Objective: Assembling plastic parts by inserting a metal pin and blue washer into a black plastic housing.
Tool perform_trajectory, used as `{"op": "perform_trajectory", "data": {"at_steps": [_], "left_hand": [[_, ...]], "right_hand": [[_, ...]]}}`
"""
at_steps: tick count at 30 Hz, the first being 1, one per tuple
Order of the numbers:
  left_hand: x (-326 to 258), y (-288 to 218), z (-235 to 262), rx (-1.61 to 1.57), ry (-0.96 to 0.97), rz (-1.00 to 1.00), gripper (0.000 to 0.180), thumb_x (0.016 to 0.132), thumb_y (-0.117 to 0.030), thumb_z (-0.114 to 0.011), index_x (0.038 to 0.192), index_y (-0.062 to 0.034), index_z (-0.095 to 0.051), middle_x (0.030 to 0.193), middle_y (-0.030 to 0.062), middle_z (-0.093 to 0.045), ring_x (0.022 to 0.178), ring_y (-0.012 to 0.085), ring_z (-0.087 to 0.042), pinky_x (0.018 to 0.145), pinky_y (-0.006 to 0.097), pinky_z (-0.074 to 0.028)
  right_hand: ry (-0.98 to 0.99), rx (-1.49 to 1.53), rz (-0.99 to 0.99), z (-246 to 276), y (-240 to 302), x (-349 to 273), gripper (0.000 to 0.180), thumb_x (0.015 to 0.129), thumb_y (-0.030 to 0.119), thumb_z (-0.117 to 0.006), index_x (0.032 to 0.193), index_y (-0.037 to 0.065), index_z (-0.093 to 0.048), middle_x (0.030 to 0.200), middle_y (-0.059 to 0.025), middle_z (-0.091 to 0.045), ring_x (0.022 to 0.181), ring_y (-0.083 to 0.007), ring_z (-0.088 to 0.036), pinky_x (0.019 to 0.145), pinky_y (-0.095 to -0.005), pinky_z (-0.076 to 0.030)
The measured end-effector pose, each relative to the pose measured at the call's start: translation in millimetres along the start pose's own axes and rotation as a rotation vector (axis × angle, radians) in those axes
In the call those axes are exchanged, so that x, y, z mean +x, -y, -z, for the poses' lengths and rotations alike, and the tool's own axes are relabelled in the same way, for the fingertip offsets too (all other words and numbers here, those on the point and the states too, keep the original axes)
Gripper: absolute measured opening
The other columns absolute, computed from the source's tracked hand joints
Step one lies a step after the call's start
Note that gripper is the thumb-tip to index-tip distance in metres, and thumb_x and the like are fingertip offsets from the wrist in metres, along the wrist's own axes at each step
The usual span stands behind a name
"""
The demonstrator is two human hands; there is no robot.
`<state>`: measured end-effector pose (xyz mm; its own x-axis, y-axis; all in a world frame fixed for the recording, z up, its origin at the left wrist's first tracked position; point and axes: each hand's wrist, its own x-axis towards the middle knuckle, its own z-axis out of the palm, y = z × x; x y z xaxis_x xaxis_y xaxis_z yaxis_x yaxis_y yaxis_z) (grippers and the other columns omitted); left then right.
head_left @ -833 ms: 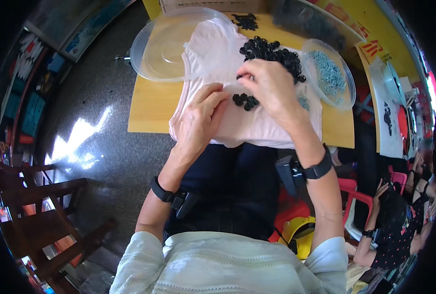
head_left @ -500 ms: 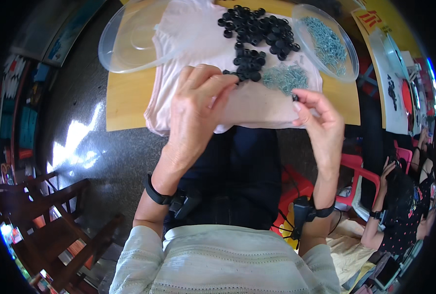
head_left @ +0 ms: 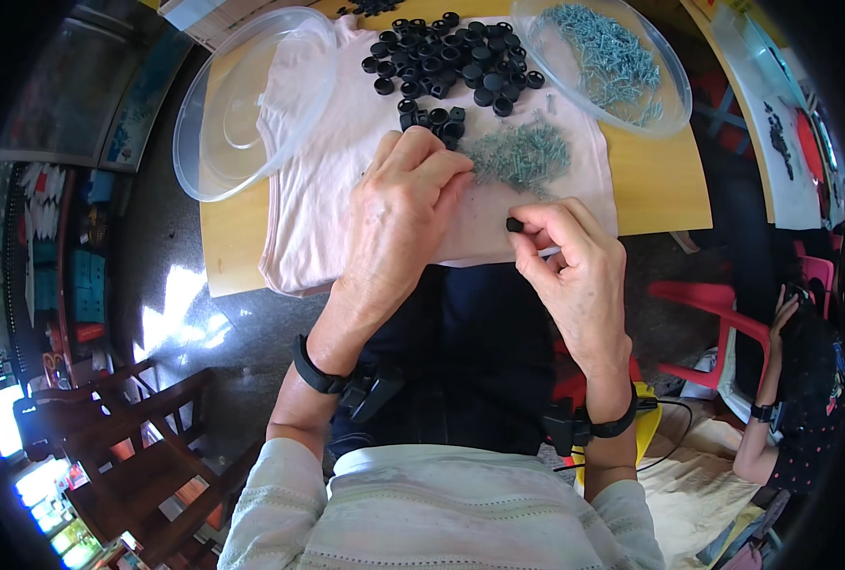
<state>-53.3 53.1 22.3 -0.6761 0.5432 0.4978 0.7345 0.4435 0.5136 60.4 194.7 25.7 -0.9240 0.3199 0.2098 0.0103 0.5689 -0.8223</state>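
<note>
Above the near edge of the pink cloth (head_left: 303,223), my right hand (head_left: 574,271) pinches a small black plastic part (head_left: 514,225) between thumb and fingertips. My left hand (head_left: 394,214) is closed in a pinch, thumb against fingers, at the near side of the black parts. Whatever it holds, if anything, is hidden behind the fingers. Just beyond it lies a small group of black plastic pieces (head_left: 432,122), with a larger heap of round black caps (head_left: 460,62) farther back. A loose pile of small silver screws (head_left: 522,157) rests on the cloth between and beyond my hands.
A clear round tub (head_left: 674,109) with many screws stands at the back right of the wooden table (head_left: 660,190). Another clear tub (head_left: 187,157) is at the left. Pink stools (head_left: 693,294) and a seated person (head_left: 802,399) are at the right; a wooden chair (head_left: 142,456) stands lower left.
My right hand has moved left and nearer to me with the black part, away from the screw pile. My left hand remains pinched by the black pieces. The whole view has shifted and turned slightly.
</note>
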Motion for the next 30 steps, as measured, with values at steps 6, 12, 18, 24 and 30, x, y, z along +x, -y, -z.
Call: {"op": "perform_trajectory", "data": {"at_steps": [6, 12, 18, 24, 30], "left_hand": [[-3.0, -2.1, 9.0, -0.073, -0.039, 0.063, 0.011, 0.075, -0.003, -0.072, 0.085, -0.0039, -0.067, 0.084, 0.0061, -0.059, 0.076, 0.0206, -0.058, 0.066, 0.031, -0.049], [-19.4, -13.0, 16.2, -0.617, -0.02, 0.331, 0.008, 0.085, -0.001, -0.067, 0.092, -0.0006, -0.063, 0.093, 0.0059, -0.062, 0.079, 0.0137, -0.062, 0.071, 0.025, -0.049], [-31.5, -18.7, 24.6, -1.319, 0.019, 0.581, 0.012, 0.09, -0.003, -0.063, 0.099, 0.0028, -0.057, 0.095, 0.0089, -0.065, 0.085, 0.0138, -0.065, 0.077, 0.026, -0.052], [-38.4, -30.8, 35.6, -1.192, 0.041, 0.555, 0.013, 0.09, -0.003, -0.063, 0.099, 0.003, -0.058, 0.091, 0.0061, -0.064, 0.083, 0.013, -0.064, 0.075, 0.025, -0.053], [-42.6, -29.4, 39.6, -1.036, 0.017, 0.484, 0.014, 0.087, -0.001, -0.066, 0.099, 0.0036, -0.06, 0.089, 0.0088, -0.067, 0.08, 0.0139, -0.066, 0.072, 0.024, -0.054]], "right_hand": [[-0.01, 0.065, -0.004, 3.3, 1.1, 3.8, 0.017, 0.077, -0.004, -0.069, 0.093, 0.001, -0.063, 0.082, -0.0087, -0.062, 0.07, -0.0171, -0.065, 0.055, -0.0275, -0.051], [-0.011, 0.427, -0.097, 3.5, 12.1, 6.1, 0.015, 0.084, 0.001, -0.067, 0.099, 0.001, -0.065, 0.088, -0.0046, -0.066, 0.069, -0.0086, -0.061, 0.052, -0.0222, -0.05], [0.18, 1.02, -0.351, 0.9, 10.2, 8.0, 0.023, 0.089, 0.013, -0.066, 0.109, 0.001, -0.066, 0.091, -0.0031, -0.066, 0.076, -0.0049, -0.057, 0.053, -0.0193, -0.046], [0.231, 1.153, -0.454, 1.2, 11.1, 5.7, 0.025, 0.091, 0.019, -0.064, 0.11, 0.003, -0.066, 0.089, -0.0022, -0.066, 0.075, -0.0043, -0.056, 0.053, -0.0184, -0.045], [0.263, 1.137, -0.448, -5.0, 15.7, 2.2, 0.025, 0.091, 0.019, -0.065, 0.109, 0.002, -0.066, 0.089, -0.0027, -0.066, 0.075, -0.0043, -0.056, 0.052, -0.0185, -0.044]]}}
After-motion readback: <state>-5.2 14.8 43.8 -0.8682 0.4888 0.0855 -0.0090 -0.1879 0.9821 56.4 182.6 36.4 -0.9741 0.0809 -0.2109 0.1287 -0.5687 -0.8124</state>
